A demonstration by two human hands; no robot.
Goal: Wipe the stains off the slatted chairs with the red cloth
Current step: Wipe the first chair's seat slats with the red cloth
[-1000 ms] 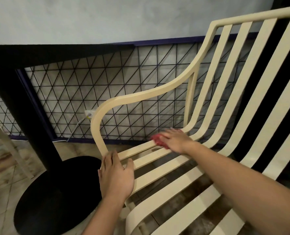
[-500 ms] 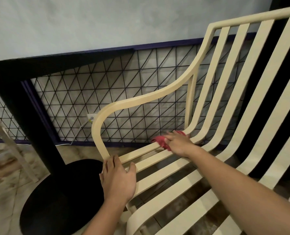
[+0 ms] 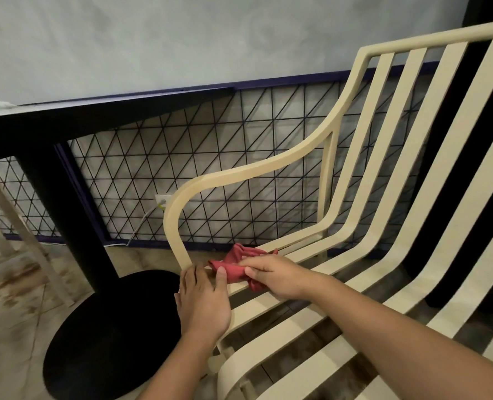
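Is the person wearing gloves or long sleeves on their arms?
No gloves. The left hand and the right hand are bare. The left forearm and the right forearm are bare too, as far as the picture shows: no sleeves, watch, bracelet or rings that I can see.

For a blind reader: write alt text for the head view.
A right hand grips a red cloth against the front slats of a slatted chair; the left hand rests on the seat's edge, beside a black table.
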